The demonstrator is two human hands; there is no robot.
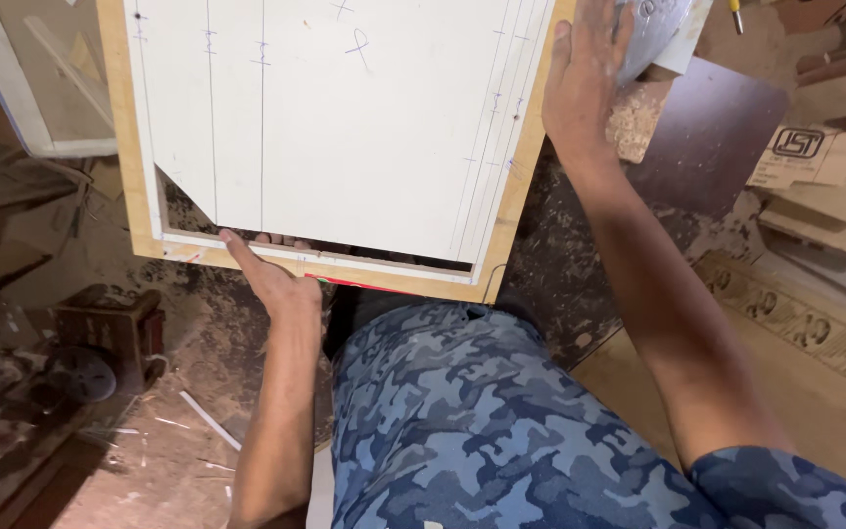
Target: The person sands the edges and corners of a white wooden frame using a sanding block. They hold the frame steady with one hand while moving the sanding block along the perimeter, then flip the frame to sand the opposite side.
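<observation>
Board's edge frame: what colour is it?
Light yellowish wood, around the white board; head view.

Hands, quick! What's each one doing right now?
Left hand: shut on the white board at its near edge.
Right hand: open, flat on the board's right edge.

Panel (345, 127) in front of the knee (462, 411), left hand (271, 279) at its near edge, right hand (585, 83) on its right edge.

warm even light, soft shadows, sharp centre, slight wide-angle edge stretch
</observation>
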